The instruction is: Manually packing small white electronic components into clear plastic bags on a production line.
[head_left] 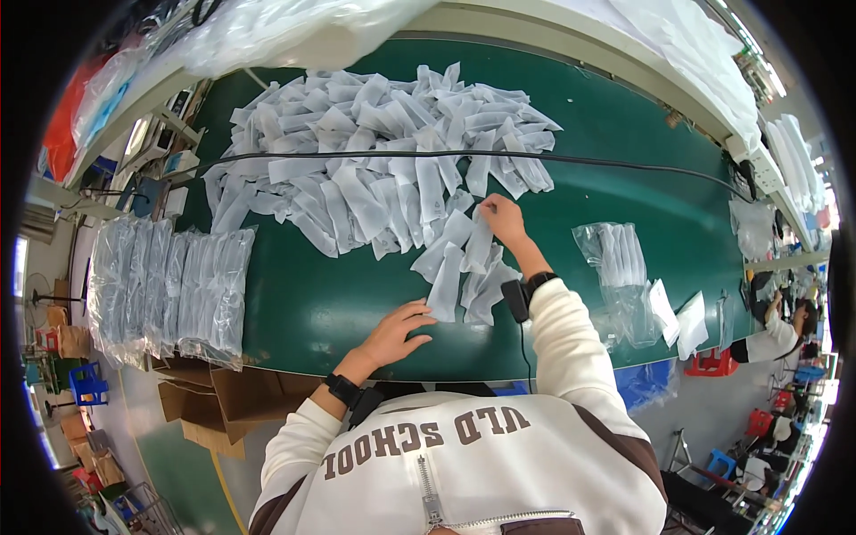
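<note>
My right hand (504, 219) pinches the upper end of a translucent whitish plastic pouch (478, 241), one of several lying loose in front of the pile. My left hand (398, 333) rests low over the table with thumb and fingers apart. Its fingertips are at the lower edge of another slim pouch (444, 287), and I cannot tell whether they touch it. Beneath my right wrist, more loose pouches (489, 290) overlap one another. A large heap of similar pouches (357, 134) spreads over the far half of the green table (321, 308).
A black cable (615, 160) crosses above the heap. Clear bags packed with pouches (169, 290) stand at the left edge. To the right lie a partly filled clear bag (624, 267) and white packets (691, 325). An open cardboard box (227, 401) sits below the table's left front.
</note>
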The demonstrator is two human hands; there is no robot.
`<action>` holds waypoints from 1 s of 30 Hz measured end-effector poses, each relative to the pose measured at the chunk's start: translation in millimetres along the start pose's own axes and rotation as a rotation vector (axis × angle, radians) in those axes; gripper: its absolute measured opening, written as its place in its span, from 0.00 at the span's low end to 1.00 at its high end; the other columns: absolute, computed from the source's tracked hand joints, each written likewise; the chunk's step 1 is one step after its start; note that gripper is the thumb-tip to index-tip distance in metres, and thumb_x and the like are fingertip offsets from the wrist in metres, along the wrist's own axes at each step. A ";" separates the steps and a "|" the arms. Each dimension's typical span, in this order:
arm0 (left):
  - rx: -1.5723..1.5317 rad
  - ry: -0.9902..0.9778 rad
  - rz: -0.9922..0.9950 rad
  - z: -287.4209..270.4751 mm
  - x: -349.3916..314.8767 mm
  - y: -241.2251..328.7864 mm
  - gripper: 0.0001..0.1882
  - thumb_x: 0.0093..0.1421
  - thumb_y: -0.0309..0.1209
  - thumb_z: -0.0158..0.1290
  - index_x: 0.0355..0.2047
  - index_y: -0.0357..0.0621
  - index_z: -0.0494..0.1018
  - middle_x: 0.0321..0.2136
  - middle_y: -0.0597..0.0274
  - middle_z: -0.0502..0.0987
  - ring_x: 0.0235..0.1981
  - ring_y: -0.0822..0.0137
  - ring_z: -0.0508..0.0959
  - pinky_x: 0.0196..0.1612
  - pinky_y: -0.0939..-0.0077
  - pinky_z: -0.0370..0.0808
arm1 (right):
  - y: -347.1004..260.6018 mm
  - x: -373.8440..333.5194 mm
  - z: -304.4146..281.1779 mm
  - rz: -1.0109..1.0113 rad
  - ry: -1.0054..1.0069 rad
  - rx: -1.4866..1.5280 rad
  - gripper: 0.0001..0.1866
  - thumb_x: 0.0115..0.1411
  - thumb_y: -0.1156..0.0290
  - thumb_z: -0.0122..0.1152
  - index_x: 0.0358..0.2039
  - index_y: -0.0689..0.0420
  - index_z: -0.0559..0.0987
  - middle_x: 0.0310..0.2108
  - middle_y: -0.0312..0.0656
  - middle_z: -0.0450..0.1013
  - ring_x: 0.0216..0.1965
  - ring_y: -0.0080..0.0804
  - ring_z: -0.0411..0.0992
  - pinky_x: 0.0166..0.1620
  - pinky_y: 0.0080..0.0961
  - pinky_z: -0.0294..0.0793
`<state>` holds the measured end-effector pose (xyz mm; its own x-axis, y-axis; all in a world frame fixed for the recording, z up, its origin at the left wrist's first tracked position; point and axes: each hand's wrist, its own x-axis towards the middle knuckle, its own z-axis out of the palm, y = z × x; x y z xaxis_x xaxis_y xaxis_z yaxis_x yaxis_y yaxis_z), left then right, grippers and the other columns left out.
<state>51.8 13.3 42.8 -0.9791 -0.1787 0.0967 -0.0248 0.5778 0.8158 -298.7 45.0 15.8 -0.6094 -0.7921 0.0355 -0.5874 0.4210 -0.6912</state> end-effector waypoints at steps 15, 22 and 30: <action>-0.080 0.177 -0.112 -30.8 36.9 42.3 0.26 0.58 0.38 0.61 0.52 0.39 0.68 0.44 0.46 0.77 0.44 0.48 0.77 0.46 0.63 0.74 | -120.4 -150.8 -18.2 0.044 -0.011 0.945 0.08 0.66 0.70 0.57 0.31 0.59 0.72 0.26 0.30 0.69 0.28 0.16 0.67 0.30 0.18 0.66; -0.040 -0.081 -0.240 -21.6 -14.0 21.9 0.21 0.58 0.38 0.60 0.47 0.39 0.69 0.42 0.44 0.76 0.43 0.44 0.76 0.43 0.60 0.73 | -77.9 -156.1 46.8 0.009 0.044 -0.054 0.17 0.60 0.59 0.64 0.36 0.60 0.72 0.26 0.45 0.72 0.28 0.43 0.75 0.27 0.37 0.73; 0.067 -0.052 -0.175 -6.6 -50.8 3.0 0.19 0.58 0.33 0.58 0.48 0.39 0.69 0.42 0.47 0.76 0.43 0.44 0.75 0.45 0.57 0.73 | -97.7 -151.5 56.3 0.105 -0.002 -0.321 0.30 0.52 0.52 0.71 0.38 0.65 0.69 0.38 0.59 0.72 0.33 0.57 0.76 0.33 0.45 0.77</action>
<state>102.8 18.8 44.1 -0.9678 -0.2404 -0.0746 -0.2074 0.5936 0.7776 -119.1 99.0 37.3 -0.6746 -0.7377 -0.0257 -0.6595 0.6180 -0.4280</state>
